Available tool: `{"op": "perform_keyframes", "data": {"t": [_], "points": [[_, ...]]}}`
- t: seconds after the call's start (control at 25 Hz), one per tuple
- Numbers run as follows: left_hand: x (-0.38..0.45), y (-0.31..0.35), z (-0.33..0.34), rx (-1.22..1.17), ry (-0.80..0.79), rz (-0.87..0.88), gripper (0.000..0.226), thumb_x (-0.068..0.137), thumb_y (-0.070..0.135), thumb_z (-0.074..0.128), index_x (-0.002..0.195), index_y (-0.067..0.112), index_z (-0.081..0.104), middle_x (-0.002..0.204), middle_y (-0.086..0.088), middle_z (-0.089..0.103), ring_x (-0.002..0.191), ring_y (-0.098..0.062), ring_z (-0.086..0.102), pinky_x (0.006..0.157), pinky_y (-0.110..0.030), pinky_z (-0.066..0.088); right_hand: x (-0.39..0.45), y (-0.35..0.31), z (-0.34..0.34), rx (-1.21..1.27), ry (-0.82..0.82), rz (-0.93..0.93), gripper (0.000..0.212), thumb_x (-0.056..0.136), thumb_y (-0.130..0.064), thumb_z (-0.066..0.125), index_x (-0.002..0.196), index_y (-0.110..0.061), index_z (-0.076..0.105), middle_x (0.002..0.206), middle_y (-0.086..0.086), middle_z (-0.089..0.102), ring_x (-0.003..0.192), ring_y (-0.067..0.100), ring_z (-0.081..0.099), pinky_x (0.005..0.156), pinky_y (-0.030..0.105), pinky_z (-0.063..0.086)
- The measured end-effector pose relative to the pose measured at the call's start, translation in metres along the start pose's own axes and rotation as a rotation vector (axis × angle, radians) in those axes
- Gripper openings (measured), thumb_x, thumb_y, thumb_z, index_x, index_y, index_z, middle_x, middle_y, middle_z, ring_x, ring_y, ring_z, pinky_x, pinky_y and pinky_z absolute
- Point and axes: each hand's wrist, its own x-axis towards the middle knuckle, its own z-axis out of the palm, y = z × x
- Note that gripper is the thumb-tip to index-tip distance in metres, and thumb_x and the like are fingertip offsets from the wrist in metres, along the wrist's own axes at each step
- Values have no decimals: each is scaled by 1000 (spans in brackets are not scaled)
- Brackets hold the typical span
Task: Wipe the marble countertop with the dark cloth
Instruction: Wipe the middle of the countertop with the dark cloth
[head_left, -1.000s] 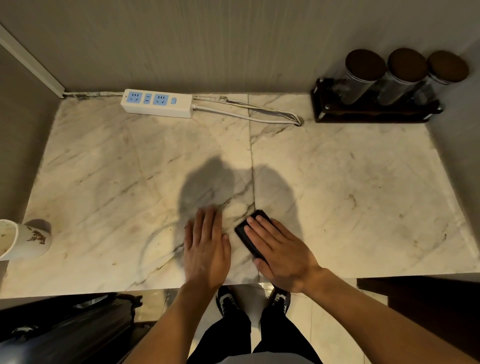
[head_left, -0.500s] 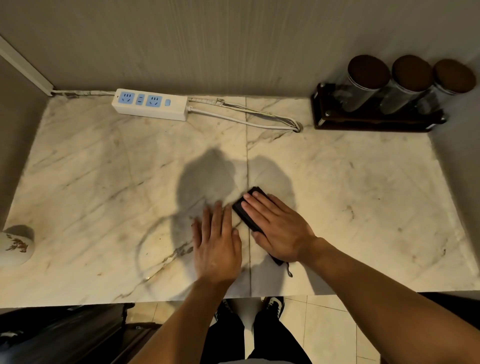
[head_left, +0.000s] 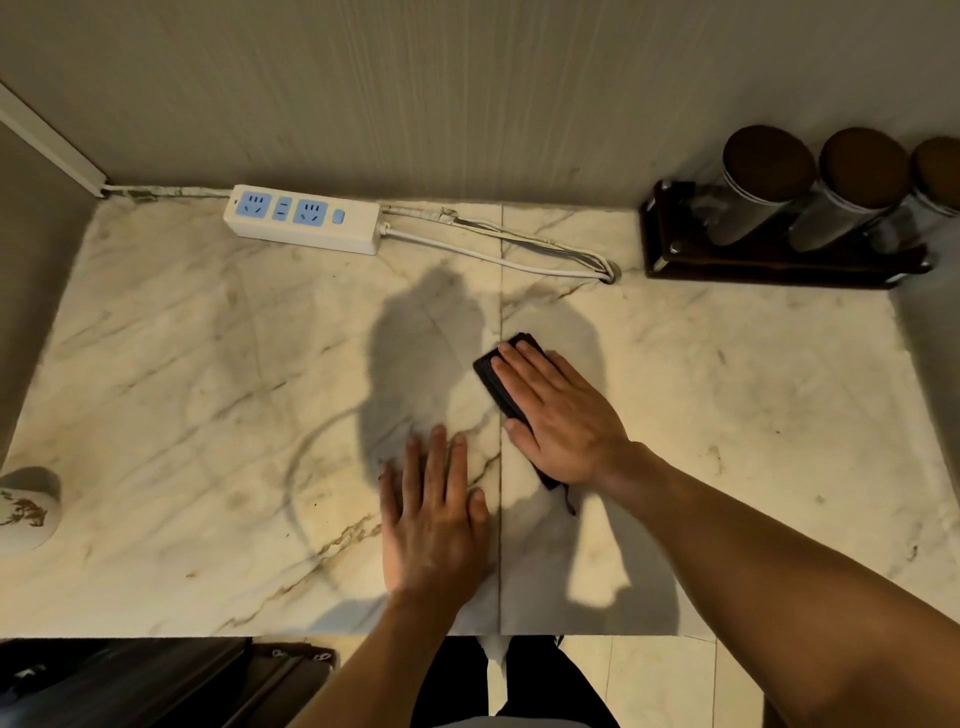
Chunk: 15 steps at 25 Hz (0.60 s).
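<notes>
The marble countertop (head_left: 208, 395) fills the middle of the view, pale with brown veins and a seam down its centre. A folded dark cloth (head_left: 496, 379) lies just right of that seam. My right hand (head_left: 561, 415) presses flat on top of the cloth, fingers pointing up and left, covering most of it; a dark corner and a thread stick out below the wrist. My left hand (head_left: 434, 519) rests flat on the bare marble left of the seam, fingers spread, holding nothing.
A white power strip (head_left: 304, 224) with its cable (head_left: 498, 254) lies along the back wall. A dark rack (head_left: 779, 265) holding three lidded jars (head_left: 753, 192) stands at the back right. A white cup (head_left: 23, 506) sits at the left edge. Walls close in left and right.
My right hand has slid the cloth away from the front edge toward the middle of the countertop. My left hand has stayed flat on the marble beside it.
</notes>
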Motion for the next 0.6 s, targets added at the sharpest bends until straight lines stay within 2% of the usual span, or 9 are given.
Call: {"op": "perform_keyframes", "data": {"t": [0.16, 0.32, 0.48, 0.6], "points": [[2, 1, -2, 11, 2, -12, 61, 92, 42, 36, 148, 22, 26, 157, -1, 19, 146, -22, 7, 115, -50, 9, 23, 12, -4, 12, -3, 73, 69, 95, -44, 30, 151, -14, 3, 161, 4, 3, 147, 17, -3, 119, 37, 2], [1, 1, -3, 6, 22, 5, 59, 90, 39, 38, 146, 20, 34, 155, -2, 24, 145, -24, 15, 114, -54, 16, 45, 17, -6, 78, 41, 235, 68, 95, -42, 27, 151, -13, 4, 161, 6, 3, 147, 18, -4, 119, 38, 1], [1, 1, -4, 4, 25, 3, 59, 89, 38, 40, 144, 19, 38, 154, -3, 30, 143, -27, 23, 114, -54, 18, 52, 12, -4, 158, 108, 508, 67, 96, -40, 24, 151, -11, 3, 161, 9, 2, 147, 22, -3, 119, 40, 1], [1, 1, -6, 3, 13, -6, 60, 88, 39, 39, 146, 21, 35, 154, -2, 29, 143, -26, 22, 114, -53, 16, 50, 3, -1, 208, 181, 748, 67, 96, -37, 26, 151, -6, 4, 160, 13, 4, 147, 26, -1, 119, 41, 2]]}}
